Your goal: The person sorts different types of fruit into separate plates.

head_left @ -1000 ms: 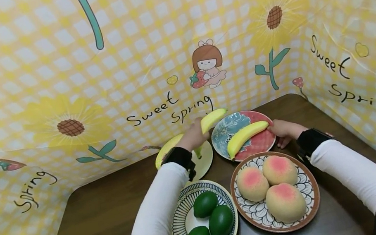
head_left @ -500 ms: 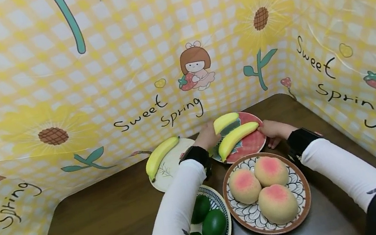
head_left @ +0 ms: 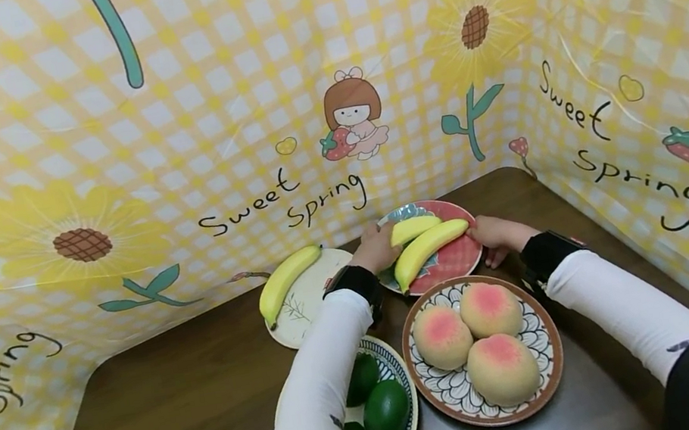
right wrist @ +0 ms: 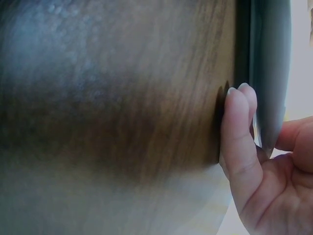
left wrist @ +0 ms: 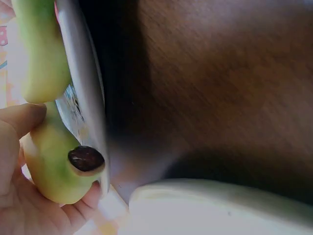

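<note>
At the back of the table, my left hand grips one end of a yellow banana lying on a red and blue plate. The left wrist view has thumb and fingers around that banana, near its dark tip. Closer to me on this plate lies a second banana. My right hand holds the plate's right rim; in the right wrist view its fingers are under the plate and the thumb is on the other side.
A third banana lies on a cream plate to the left. In front, a brown-rimmed plate bears three peaches. Beside it, a patterned plate with dark green oval fruits is partly behind my left sleeve.
My left hand has carried its banana right and down from above the cream plate onto the red and blue plate. The right hand has stayed at the rim. The head view has shifted slightly.
</note>
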A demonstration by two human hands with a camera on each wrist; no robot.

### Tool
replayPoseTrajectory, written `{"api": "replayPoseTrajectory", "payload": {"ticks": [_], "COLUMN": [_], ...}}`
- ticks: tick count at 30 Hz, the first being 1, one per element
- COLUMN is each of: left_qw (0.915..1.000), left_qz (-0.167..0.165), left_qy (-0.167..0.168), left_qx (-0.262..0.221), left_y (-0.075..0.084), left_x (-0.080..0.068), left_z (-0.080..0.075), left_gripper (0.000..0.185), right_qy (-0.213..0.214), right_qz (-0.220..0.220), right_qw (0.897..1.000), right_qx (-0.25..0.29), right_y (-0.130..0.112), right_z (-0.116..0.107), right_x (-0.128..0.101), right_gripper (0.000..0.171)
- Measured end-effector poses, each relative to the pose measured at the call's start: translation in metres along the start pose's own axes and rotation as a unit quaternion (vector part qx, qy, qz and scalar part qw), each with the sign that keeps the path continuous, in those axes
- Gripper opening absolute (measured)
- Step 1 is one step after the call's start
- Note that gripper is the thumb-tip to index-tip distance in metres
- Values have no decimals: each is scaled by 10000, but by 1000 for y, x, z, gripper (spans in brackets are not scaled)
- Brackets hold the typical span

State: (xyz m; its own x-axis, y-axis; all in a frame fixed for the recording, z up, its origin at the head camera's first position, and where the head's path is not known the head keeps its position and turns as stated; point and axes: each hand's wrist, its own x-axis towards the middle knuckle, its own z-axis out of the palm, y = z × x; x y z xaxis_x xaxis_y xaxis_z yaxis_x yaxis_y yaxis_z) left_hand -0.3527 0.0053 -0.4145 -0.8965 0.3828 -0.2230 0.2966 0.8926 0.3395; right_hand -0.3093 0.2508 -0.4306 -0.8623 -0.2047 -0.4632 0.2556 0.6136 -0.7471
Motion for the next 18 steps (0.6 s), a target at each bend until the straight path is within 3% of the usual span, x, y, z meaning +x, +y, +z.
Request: {"api": "replayPoseTrajectory", "payload": {"ticks": [7, 18], "left_qw": [9998, 9984], "left_qz": [45, 53], "left_qy": [77, 105], "left_qx": [155, 555], "left_y": [-6, 0], "left_x": [9, 5], "left_z": [8, 13], "left_gripper": [59, 58], "right_qy": [5, 3], "right_qz": [60, 86], "right_qw": [10000, 10000], "right_qx": [-21, -26], "right_y": [0, 1], "right_z": [1, 1], "right_x": [0, 2], "right_gripper": [27, 30]}}
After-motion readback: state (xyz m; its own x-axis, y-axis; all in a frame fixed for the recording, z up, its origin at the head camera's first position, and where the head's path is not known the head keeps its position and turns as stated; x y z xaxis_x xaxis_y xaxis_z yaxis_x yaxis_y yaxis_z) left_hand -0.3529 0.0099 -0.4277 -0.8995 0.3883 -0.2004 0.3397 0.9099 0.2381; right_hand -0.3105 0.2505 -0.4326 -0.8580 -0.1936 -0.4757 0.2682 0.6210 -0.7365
